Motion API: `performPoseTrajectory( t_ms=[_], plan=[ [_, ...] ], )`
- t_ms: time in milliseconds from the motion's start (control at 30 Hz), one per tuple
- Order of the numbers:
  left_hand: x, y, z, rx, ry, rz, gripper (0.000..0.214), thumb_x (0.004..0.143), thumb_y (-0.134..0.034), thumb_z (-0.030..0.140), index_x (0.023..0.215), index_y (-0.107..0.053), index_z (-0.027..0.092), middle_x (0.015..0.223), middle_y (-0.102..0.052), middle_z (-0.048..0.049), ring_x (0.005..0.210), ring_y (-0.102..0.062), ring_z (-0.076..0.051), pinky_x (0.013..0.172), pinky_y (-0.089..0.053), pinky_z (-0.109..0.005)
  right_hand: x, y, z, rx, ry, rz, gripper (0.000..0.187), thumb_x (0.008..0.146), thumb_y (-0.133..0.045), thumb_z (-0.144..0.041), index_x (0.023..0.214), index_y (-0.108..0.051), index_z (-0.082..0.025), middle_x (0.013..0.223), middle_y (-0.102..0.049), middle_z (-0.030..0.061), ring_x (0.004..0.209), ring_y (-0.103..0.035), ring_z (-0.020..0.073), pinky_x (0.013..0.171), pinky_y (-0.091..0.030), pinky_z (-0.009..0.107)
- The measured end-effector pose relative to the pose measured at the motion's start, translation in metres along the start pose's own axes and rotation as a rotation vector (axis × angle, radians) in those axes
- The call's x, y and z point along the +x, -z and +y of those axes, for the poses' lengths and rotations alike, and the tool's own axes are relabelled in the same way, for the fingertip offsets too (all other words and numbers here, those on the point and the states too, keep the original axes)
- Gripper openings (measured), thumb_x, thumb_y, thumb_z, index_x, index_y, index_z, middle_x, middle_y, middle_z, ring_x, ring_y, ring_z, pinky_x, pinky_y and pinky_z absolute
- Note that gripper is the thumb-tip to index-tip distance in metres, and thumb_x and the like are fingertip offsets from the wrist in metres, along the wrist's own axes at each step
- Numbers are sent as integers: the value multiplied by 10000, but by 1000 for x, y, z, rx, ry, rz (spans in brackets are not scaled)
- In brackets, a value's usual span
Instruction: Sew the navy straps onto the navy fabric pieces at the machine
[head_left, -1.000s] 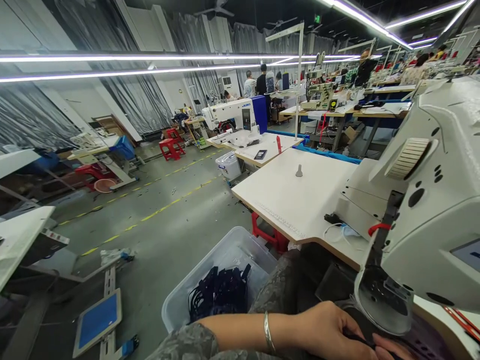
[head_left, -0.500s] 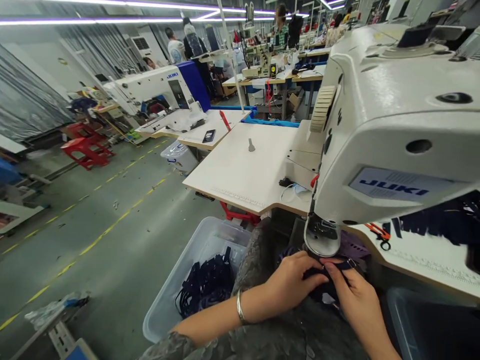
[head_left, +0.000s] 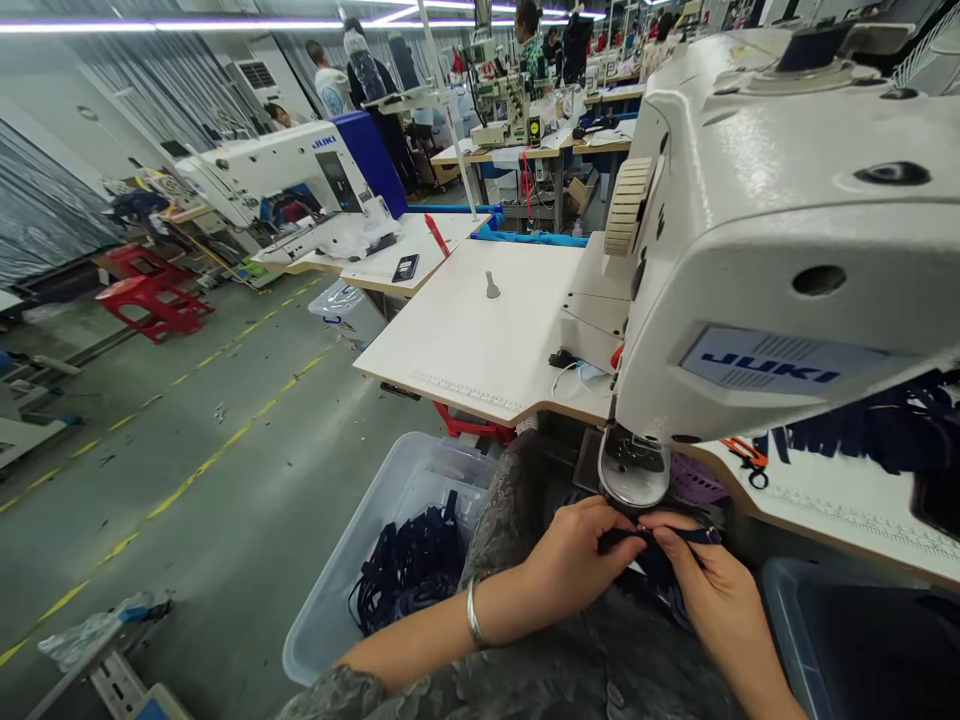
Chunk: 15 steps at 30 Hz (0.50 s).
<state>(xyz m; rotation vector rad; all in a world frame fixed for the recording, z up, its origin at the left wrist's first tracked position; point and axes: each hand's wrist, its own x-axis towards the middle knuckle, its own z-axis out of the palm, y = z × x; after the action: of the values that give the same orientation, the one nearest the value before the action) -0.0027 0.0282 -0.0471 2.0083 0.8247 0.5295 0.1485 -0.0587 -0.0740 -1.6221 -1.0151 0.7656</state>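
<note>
A white JUKI sewing machine (head_left: 780, 220) stands on a pale table (head_left: 480, 340) in front of me. Just below its round head (head_left: 634, 470), both my hands pinch a dark navy strap (head_left: 686, 536). My left hand (head_left: 581, 555), with a silver bangle on the wrist, grips the strap's left end with closed fingers. My right hand (head_left: 701, 580) holds the right part between thumb and fingers. More dark fabric lies under the hands on my lap.
A clear plastic bin (head_left: 375, 560) with several navy straps sits on the floor at my left. A dark blue bin (head_left: 855, 640) is at lower right. Navy pieces (head_left: 877, 430) and orange snips (head_left: 746, 458) lie on the table. Other machines, red stools and people stand behind.
The view swung down and right from the factory floor to the machine. My right hand came into view and joined the left on the strap under the machine head.
</note>
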Motion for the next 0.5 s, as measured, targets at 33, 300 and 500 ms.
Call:
performPoseTrajectory(
  t_ms=[33,300,500],
  plan=[
    [-1,0,-1,23,-19,2,85,835,-676,164,913,-698,138,828,-662,-35,763,-628,-143,689,-471,-199,0,0,0,27,-32,-34,246,829,-635,-452,906,-734,-241,950,-728,39,894,-681,210,784,-563,271],
    [-7,5,3,330,-255,-43,254,1008,-419,288,923,-607,139,842,-602,-50,794,-585,-151,711,-502,-233,-3,0,-4,97,25,42,114,764,-722,-352,769,-728,-238,847,-714,30,816,-675,212,731,-578,285],
    [-7,10,9,459,-362,-74,358,1043,-299,319,910,-576,134,858,-618,-48,775,-555,-148,721,-495,-242,-5,0,-10,77,57,79,103,772,-709,-352,748,-735,-255,794,-721,17,744,-684,205,674,-587,277]
  ],
)
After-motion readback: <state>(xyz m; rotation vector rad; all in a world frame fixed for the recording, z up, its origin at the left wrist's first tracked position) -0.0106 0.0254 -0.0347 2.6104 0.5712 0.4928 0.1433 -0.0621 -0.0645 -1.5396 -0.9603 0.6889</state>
